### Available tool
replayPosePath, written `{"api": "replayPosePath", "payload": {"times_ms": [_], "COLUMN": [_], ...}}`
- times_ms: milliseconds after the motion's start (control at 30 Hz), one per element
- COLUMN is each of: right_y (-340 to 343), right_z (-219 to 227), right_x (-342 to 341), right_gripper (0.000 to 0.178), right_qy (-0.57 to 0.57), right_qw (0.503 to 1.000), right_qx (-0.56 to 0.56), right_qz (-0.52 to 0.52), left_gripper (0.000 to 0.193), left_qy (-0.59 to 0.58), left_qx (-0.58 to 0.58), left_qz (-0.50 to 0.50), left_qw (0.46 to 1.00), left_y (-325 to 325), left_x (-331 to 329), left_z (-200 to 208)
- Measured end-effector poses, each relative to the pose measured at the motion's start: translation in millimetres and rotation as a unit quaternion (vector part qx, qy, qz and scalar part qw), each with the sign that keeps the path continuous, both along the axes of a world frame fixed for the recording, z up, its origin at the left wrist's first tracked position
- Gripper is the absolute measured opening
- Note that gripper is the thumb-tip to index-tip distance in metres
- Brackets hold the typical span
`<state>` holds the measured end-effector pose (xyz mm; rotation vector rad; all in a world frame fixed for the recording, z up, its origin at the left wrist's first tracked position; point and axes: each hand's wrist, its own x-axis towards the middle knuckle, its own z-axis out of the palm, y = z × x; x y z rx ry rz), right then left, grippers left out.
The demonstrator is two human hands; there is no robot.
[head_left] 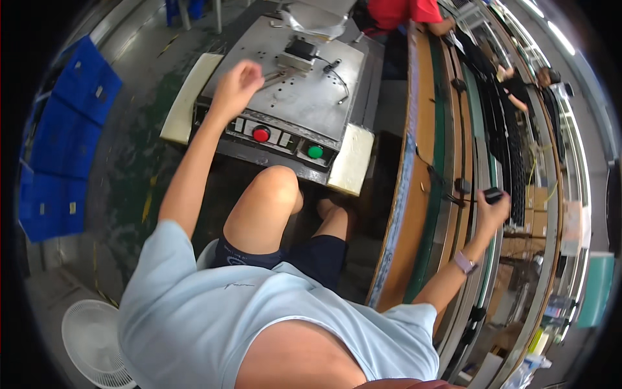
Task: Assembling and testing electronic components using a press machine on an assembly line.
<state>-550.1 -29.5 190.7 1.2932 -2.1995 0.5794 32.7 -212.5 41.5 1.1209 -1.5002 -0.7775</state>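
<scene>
My left hand [240, 85] hovers over the left edge of a metal machine plate [311, 110]. Its fingers are loosely curled and a little blurred, with nothing visible in them. Close to it lie the thin metal bars of a small fixture [295, 63] on the plate. A black power adapter [301, 47] sits on that fixture, its black cable [342, 84] looping across the plate to the right. Far to the right, my right hand [495, 211] grips another black block-shaped adapter [494, 195] above the conveyor line. A dark cable [447, 194] runs leftward from about there.
The machine's front carries a red button [261, 133] and a green button [315, 152]. Pale pads [352, 159] flank it. Blue bins [58, 175] stand at left, a white fan [97, 343] at lower left. A person in red [392, 13] works beyond the machine; a wooden-edged conveyor [405, 214] runs along the right.
</scene>
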Motion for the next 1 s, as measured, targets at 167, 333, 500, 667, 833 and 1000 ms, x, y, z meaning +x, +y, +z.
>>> {"api": "replayPosePath", "payload": {"times_ms": [167, 333, 500, 667, 833, 1000], "right_y": [-26.3, -79.2, -160.1, -262.3, -303.5, -290.0], "right_z": [78.2, 54.5, -33.5, -112.3, -133.9, -96.9], "right_x": [102.9, 131.5, 227.8, 295.1, 354.8, 360.5], "right_gripper": [0.054, 0.042, 0.043, 0.049, 0.052, 0.052], "right_qy": [-0.234, -0.271, -0.377, -0.182, -0.047, 0.012], "right_qw": [0.884, 0.867, 0.808, 0.796, 0.779, 0.764], "right_qx": [-0.135, -0.043, 0.079, 0.031, 0.032, 0.195], "right_qz": [0.382, 0.416, 0.445, 0.576, 0.625, 0.615], "left_gripper": [0.065, 0.069, 0.072, 0.07, 0.049, 0.036], "left_qy": [-0.139, -0.075, 0.16, 0.519, 0.512, 0.303], "left_qx": [-0.108, -0.078, 0.016, 0.048, 0.126, 0.189], "left_qz": [-0.03, -0.128, -0.259, -0.267, -0.082, 0.054], "left_qw": [0.984, 0.986, 0.952, 0.811, 0.845, 0.932], "left_y": [-120.5, -163.8, -107.6, 21.8, 131.1, 135.8], "left_x": [-11.8, -13.6, 22.9, 23.6, 44.7, 45.8], "left_z": [-15.2, -8.1, 11.9, 11.8, 8.1, -34.4]}}
